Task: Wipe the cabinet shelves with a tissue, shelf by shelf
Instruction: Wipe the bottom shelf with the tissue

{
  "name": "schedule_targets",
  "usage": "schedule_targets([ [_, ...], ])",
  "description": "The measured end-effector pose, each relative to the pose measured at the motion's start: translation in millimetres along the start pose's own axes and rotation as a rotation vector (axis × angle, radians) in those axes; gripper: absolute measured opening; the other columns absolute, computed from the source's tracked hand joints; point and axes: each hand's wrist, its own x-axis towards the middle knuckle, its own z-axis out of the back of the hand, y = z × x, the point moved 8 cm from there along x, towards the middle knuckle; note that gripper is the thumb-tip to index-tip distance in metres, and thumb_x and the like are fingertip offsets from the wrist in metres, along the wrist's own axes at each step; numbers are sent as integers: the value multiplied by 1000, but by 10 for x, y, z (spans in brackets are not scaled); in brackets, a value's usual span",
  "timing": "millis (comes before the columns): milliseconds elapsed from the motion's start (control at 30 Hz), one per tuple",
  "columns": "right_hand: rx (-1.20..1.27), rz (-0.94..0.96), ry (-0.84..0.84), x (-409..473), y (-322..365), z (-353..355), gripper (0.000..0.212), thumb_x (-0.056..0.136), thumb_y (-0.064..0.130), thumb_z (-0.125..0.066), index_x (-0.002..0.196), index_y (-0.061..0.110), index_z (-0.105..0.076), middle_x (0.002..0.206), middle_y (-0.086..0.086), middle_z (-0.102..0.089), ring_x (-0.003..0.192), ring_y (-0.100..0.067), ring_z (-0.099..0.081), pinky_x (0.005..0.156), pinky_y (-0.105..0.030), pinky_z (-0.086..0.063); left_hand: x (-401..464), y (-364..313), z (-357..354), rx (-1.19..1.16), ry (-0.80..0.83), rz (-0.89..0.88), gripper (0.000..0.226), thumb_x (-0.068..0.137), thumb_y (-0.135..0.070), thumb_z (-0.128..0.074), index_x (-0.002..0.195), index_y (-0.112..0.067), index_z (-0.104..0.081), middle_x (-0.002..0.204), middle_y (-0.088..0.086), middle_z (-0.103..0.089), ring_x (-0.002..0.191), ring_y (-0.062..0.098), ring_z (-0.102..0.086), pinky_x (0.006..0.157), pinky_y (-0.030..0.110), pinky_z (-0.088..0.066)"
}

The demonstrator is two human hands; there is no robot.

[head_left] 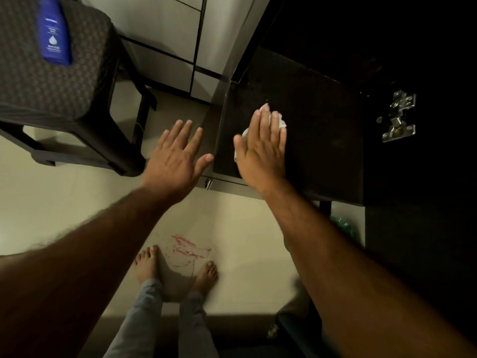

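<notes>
My right hand (263, 148) lies flat with straight fingers on a crumpled white tissue (281, 122), pressing it onto the dark cabinet shelf (322, 140). Bits of tissue show past the fingertips and beside the thumb. My left hand (178, 153) is spread open just left of the cabinet's side panel (219, 112), thumb near the panel's front edge, holding nothing. Whether it touches the panel I cannot tell.
A dark plastic stool (64, 94) stands at the left with a blue bottle (54, 29) lying on its seat. A metal door hinge (398, 117) sits on the cabinet's right side. My bare feet (178, 267) stand on the pale floor by red marks (188, 249).
</notes>
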Motion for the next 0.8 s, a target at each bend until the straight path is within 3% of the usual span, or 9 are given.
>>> schedule_targets([
  [133, -25, 122, 76, -545, -155, -89, 70, 94, 51, 3, 152, 14, 14, 163, -7, 15, 149, -22, 18, 121, -44, 7, -57, 33, 35, 5, 10, -5, 73, 92, -62, -1, 152, -20, -1, 162, 7, 2, 148, 20, 9, 120, 36, 3],
  [267, -17, -69, 56, -270, -557, -37, 73, 96, 50, -2, 155, 8, 3, 164, -11, 7, 150, -25, 10, 122, -48, -1, -85, 50, 13, 32, 33, -39, 73, 92, -62, 1, 152, -21, 2, 162, 8, 5, 148, 20, 11, 119, 36, 6],
  [367, 43, -154, 30, 75, -338, 21, 71, 102, 48, -16, 154, 5, 2, 163, -14, 8, 150, -28, 9, 122, -46, 0, -110, 40, -23, 31, 47, -37, 75, 91, -63, 1, 152, -20, 2, 161, 8, 7, 148, 20, 11, 118, 35, 7],
  [533, -30, 85, 13, -57, 369, 10, 72, 100, 50, -12, 154, 6, 6, 163, -15, 11, 150, -29, 12, 122, -45, 2, -185, 34, -65, 27, 53, -64, 74, 94, -63, 2, 153, -18, -3, 162, 9, 3, 149, 21, 8, 120, 37, 3],
  [633, -91, 224, 58, -460, 312, -58, 70, 97, 51, -2, 152, 9, 13, 162, -13, 15, 149, -27, 15, 122, -45, 2, -268, 80, -69, 43, 73, -61, 73, 94, -62, 4, 153, -19, -1, 162, 8, 3, 148, 20, 9, 121, 38, 2],
  [733, -105, 183, 102, -487, -92, -99, 72, 93, 51, 6, 152, 12, 15, 162, -11, 17, 149, -25, 17, 122, -46, 1, -318, 134, -49, 59, 89, -60, 66, 96, -55, -3, 152, -20, 3, 162, 8, 7, 148, 20, 12, 120, 36, 6],
  [800, -129, 82, 82, -281, -275, -79, 74, 93, 50, 5, 155, 9, 4, 162, -14, 13, 149, -28, 15, 122, -48, -1, -334, 182, -38, 77, 83, -68, 64, 99, -52, -5, 152, -19, 3, 162, 8, 7, 148, 20, 12, 119, 35, 8],
])
